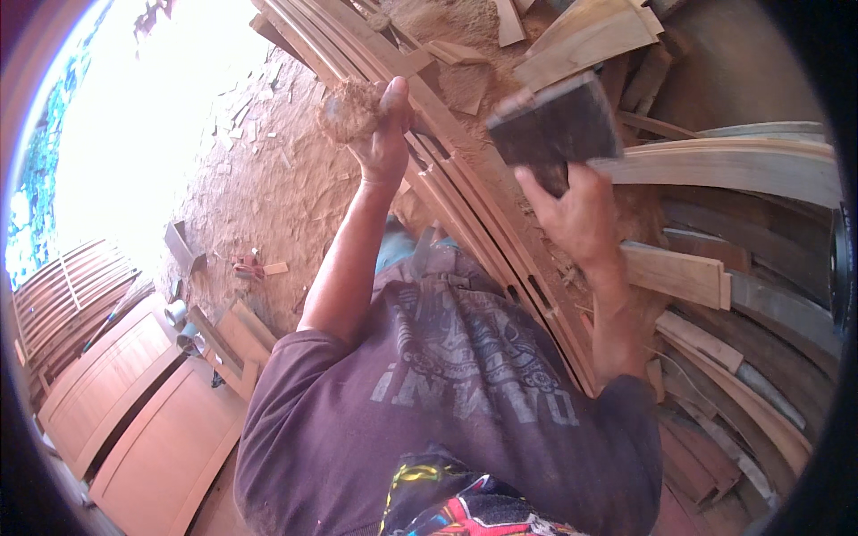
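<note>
My left hand point(385, 143) is closed around a rough, fuzzy brown wad point(349, 113), its thumb pointing up; I cannot make out what the wad is made of. In my right hand point(579, 217) is a dark rectangular tool point(556, 123) with a short handle and a paler far edge, slightly blurred. The tool is raised to the right of several long wooden rails point(483, 219), which run slantwise past my body and have slots cut in them. My left hand is just over the left side of these rails.
Stacked boards point(733, 170) and offcuts crowd the right side. More wood pieces point(590, 45) lie at the far right. Shavings and chips cover the ground point(259, 170) on the left. Wooden panels point(170, 438) lie at the near left, beside small cans point(186, 335).
</note>
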`<action>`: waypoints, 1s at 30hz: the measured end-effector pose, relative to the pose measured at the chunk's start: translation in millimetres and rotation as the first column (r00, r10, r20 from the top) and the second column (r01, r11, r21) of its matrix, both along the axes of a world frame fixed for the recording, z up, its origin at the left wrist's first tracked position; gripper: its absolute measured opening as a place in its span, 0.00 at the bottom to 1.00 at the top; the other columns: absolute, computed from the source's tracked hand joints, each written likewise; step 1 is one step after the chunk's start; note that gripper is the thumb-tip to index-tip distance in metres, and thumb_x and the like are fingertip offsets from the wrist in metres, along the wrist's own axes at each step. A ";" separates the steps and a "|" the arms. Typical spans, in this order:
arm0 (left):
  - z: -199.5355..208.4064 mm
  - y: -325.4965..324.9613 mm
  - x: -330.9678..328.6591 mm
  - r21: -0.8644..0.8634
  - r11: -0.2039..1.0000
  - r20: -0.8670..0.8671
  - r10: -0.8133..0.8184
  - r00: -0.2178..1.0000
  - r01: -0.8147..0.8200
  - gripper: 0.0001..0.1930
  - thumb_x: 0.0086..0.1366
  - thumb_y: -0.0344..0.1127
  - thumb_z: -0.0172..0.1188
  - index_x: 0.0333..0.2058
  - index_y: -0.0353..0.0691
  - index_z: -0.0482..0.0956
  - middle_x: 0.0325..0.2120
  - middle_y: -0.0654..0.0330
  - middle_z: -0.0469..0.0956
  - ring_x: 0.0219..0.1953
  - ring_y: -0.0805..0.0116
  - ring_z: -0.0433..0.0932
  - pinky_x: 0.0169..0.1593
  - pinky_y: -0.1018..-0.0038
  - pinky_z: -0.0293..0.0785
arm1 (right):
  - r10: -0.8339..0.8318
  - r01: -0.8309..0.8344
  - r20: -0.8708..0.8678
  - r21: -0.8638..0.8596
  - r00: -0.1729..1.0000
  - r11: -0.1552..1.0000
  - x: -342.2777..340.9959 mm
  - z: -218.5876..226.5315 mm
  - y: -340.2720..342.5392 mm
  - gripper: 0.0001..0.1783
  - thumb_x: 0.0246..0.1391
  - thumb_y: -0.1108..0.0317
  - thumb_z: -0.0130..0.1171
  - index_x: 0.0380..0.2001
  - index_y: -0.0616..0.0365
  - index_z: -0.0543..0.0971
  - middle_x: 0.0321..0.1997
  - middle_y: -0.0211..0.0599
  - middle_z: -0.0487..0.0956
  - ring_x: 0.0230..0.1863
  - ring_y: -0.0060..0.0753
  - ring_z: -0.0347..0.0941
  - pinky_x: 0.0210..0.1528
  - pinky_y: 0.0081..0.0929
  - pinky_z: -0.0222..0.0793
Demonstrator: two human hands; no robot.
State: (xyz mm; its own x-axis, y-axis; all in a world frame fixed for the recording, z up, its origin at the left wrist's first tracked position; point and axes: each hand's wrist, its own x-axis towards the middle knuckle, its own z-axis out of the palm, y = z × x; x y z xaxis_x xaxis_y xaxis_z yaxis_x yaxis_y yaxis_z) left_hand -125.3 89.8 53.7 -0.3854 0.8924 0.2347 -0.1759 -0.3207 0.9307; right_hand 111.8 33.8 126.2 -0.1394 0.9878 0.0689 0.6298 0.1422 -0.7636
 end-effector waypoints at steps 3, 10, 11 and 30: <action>-15.3 5.4 -1.8 0.014 0.999 -0.034 0.047 0.998 -0.046 0.09 0.68 0.25 0.65 0.28 0.39 0.75 0.21 0.67 0.74 0.22 0.79 0.73 0.26 0.77 0.70 | 0.199 -0.183 -0.035 0.265 0.979 0.947 -31.1 65.3 35.9 0.12 0.57 0.63 0.69 0.35 0.64 0.84 0.32 0.50 0.85 0.34 0.56 0.84 0.42 0.46 0.79; -10.6 21.3 24.9 0.160 0.972 -0.116 0.190 0.975 -0.170 0.09 0.61 0.24 0.66 0.41 0.34 0.82 0.35 0.61 0.84 0.37 0.73 0.82 0.41 0.74 0.79 | 0.301 -0.466 0.494 0.254 0.816 0.847 -73.8 58.4 76.3 0.11 0.55 0.63 0.68 0.29 0.60 0.82 0.32 0.47 0.82 0.38 0.52 0.81 0.44 0.45 0.78; -19.8 18.7 30.3 0.131 0.972 -0.152 0.216 0.964 -0.197 0.08 0.62 0.25 0.66 0.40 0.34 0.83 0.36 0.60 0.84 0.39 0.73 0.82 0.42 0.74 0.79 | 0.321 -0.478 0.531 0.187 0.784 0.858 -70.6 42.1 76.6 0.11 0.55 0.63 0.68 0.27 0.59 0.82 0.33 0.48 0.81 0.40 0.52 0.81 0.45 0.46 0.78; -3.4 15.2 -8.6 -0.062 0.998 0.113 0.038 0.993 -0.031 0.12 0.68 0.27 0.68 0.30 0.42 0.71 0.18 0.69 0.72 0.17 0.81 0.71 0.20 0.77 0.68 | 0.094 -0.096 0.020 0.166 0.995 0.982 -19.6 55.9 49.7 0.12 0.59 0.69 0.72 0.42 0.65 0.85 0.40 0.40 0.89 0.38 0.28 0.84 0.44 0.29 0.78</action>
